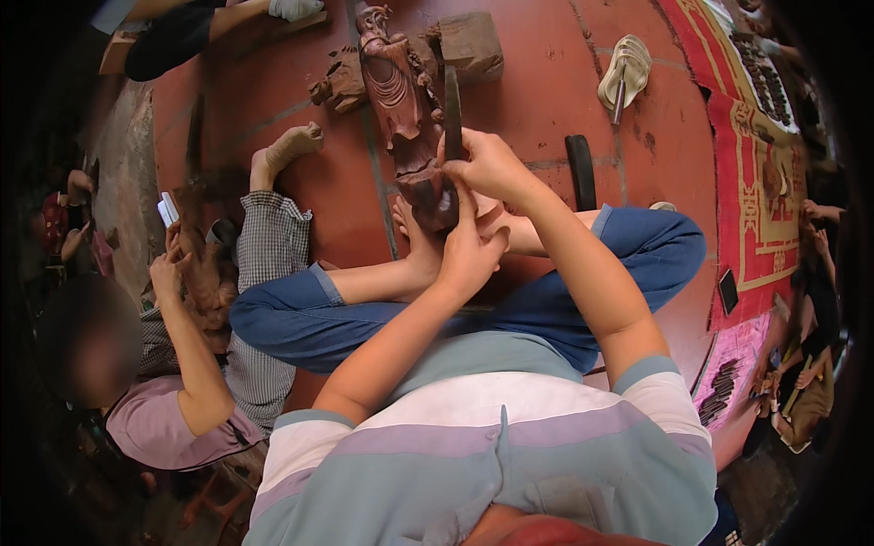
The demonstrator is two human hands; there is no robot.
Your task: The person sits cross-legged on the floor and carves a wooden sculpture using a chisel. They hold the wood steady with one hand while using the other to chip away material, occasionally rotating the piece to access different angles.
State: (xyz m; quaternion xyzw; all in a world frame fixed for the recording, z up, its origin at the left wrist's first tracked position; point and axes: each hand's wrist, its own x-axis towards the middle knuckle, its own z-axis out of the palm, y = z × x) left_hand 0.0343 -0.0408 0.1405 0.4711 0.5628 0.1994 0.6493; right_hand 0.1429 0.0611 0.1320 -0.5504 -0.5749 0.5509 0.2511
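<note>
A carved reddish-brown wooden statue of a robed figure (391, 86) lies lengthwise before me, its head away from me and its darker base near my bare feet. My right hand (492, 166) grips a long, flat, dark file (452, 114) that points away from me along the statue's right side. My left hand (472, 247) is closed at the right of the base, one finger reaching up close to my right hand. What the left fingers hold is hidden. Under the statue's upper part, a rough wooden block (469, 47) props it up.
A beige sandal (625, 73) with a handled tool on it lies at the far right. Nearer is a dark strip (580, 173) on the red tiles. A red-and-gold mat (742, 237) with a phone (727, 291) runs along the right. Another person (187, 400) sits close at left.
</note>
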